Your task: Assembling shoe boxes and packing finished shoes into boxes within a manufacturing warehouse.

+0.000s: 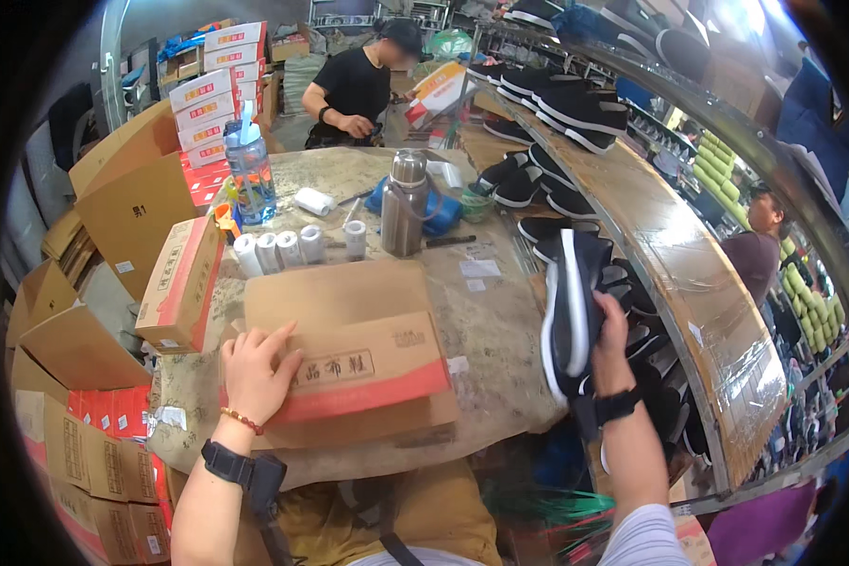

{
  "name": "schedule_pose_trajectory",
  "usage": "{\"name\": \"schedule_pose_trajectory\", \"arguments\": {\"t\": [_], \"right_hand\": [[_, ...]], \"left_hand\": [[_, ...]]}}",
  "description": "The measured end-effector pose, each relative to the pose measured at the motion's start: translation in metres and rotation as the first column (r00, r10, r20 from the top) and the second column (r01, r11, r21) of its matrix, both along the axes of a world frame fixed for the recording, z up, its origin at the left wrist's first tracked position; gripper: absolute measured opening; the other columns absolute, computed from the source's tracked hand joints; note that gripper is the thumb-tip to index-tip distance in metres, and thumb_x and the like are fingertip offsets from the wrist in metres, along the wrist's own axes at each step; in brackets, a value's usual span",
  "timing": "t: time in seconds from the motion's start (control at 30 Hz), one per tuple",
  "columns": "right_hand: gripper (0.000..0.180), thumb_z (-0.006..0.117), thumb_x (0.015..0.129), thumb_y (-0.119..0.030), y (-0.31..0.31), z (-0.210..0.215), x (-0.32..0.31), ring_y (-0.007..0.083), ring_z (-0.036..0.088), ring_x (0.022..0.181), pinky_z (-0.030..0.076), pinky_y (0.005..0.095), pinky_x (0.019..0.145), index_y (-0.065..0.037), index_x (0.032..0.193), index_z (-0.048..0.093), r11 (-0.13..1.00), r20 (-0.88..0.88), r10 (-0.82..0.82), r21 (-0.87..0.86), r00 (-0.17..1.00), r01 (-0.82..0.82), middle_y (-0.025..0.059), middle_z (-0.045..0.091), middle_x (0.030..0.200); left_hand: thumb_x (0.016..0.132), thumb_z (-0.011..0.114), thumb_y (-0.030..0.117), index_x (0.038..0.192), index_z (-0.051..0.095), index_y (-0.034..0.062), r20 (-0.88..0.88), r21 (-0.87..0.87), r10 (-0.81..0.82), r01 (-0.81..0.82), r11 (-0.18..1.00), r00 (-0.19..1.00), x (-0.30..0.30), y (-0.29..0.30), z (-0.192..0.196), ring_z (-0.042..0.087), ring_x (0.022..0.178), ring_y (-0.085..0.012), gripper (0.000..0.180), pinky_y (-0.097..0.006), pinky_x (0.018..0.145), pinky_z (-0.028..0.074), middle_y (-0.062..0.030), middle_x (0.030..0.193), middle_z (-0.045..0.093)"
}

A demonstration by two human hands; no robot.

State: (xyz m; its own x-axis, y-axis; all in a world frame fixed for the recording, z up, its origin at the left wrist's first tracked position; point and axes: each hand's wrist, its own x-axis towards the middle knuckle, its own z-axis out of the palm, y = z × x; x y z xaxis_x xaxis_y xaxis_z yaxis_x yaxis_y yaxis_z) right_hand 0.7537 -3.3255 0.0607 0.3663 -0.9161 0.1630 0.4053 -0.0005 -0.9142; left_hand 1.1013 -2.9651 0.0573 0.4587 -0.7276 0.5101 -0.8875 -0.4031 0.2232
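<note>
My left hand (258, 373) rests on the left side of a brown cardboard shoebox (387, 354) with a red band, its fingers spread. Flaps of the box stick out behind and in front of the printed panel. On the right, my right hand (615, 344) grips a pair of dark shoes (566, 307) with white soles, pressed together and held upright at the table's edge. The fingers on the shoes' far side are partly hidden. Behind the shoebox stand several white rolls (288, 248). A steel flask (405, 212) is just right of them.
A closed shoebox (181, 283) and a blue bottle (248, 170) stand on the table's left. Along the right runs a rack (670, 255) with black shoes (575, 108). One person (354, 94) is behind the table, another (755, 245) beyond the rack. Open cartons (127, 222) stand left.
</note>
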Motion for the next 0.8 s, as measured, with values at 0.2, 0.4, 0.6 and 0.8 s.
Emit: {"name": "schedule_pose_trajectory", "arguments": {"t": [0.2,0.4,0.6,0.8], "right_hand": [[0.042,0.047,0.098,-0.029,0.121,0.054,0.085,0.021,0.061,0.105,0.048,0.0352,0.097,0.002,0.127,0.05,0.953,0.325,0.286,-0.002,0.901,-0.302,0.0107,0.063,0.114],[0.042,0.046,0.098,-0.028,0.186,0.007,0.108,0.0244,0.063,0.102,0.051,0.0361,0.092,0.003,0.127,0.05,0.87,0.436,0.414,0.069,0.799,-0.488,0.0124,0.062,0.115],[0.043,0.045,0.098,-0.027,0.19,0.003,0.112,0.0277,0.064,0.099,0.054,0.037,0.086,0.004,0.127,0.049,0.76,0.549,0.486,0.118,0.68,-0.639,0.0141,0.061,0.115],[0.044,0.048,0.098,-0.032,0.206,0.004,0.123,0.0298,0.064,0.098,0.056,0.0404,0.084,0.0,0.127,0.049,0.791,0.519,0.373,0.255,0.769,-0.556,0.0134,0.06,0.115]], "left_hand": [[0.072,0.071,0.013,0.107,0.071,0.021,0.151,-0.186,0.1,-0.071,0.98,0.984,-0.049,0.02,-0.002,0.05,0.09,-0.0219,0.036,-0.04,0.085,0.03,-0.0006,0.09,0.055],[0.072,0.073,0.015,0.107,0.07,0.0141,-0.119,-0.392,-0.095,0.041,0.919,0.988,-0.082,0.01,-0.008,0.052,0.095,-0.0282,0.034,-0.042,0.086,0.037,-0.0057,0.099,0.059],[0.093,0.058,0.012,0.136,0.045,-0.0022,-0.589,-0.716,-0.657,0.073,0.694,0.471,-0.1,-0.02,0.036,0.053,0.116,-0.0191,0.047,-0.032,0.1,0.04,-0.0143,0.132,0.054],[0.07,0.068,0.0,0.113,0.065,0.0058,0.067,-0.292,-0.245,0.254,0.922,0.967,-0.015,0.014,0.018,0.062,0.091,-0.032,0.043,-0.039,0.079,0.052,-0.0134,0.101,0.065]]}}
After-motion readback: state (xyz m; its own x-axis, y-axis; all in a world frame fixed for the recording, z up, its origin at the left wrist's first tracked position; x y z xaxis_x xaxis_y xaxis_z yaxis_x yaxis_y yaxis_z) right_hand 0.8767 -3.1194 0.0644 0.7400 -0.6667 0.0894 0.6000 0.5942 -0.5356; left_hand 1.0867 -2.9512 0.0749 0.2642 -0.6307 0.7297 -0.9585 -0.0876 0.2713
